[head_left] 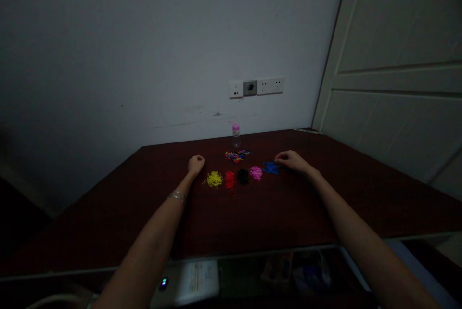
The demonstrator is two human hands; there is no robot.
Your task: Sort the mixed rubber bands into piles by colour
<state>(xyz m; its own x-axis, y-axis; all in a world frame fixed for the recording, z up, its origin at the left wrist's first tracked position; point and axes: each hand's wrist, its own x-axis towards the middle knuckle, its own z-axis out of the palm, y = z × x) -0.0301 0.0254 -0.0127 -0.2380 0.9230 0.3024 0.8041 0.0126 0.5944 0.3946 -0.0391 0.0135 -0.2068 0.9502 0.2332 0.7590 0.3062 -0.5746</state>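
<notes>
Small rubber bands lie sorted by colour on a dark red-brown table [274,212]: a yellow pile [214,179], a red pile [230,180], a black pile [243,176], a pink pile [256,173] and a blue pile [271,168]. Behind them sits a mixed-colour pile [236,156]. My left hand [196,164] rests as a loose fist on the table just left of the yellow pile, with nothing visible in it. My right hand [290,160] lies curled, fingers down, touching the right side of the blue pile.
A small clear bottle with a pink cap [236,135] stands near the wall behind the mixed pile. Wall sockets [257,87] are above it. A white door [397,87] is at the right. Papers and a device [187,282] lie under the table's near edge.
</notes>
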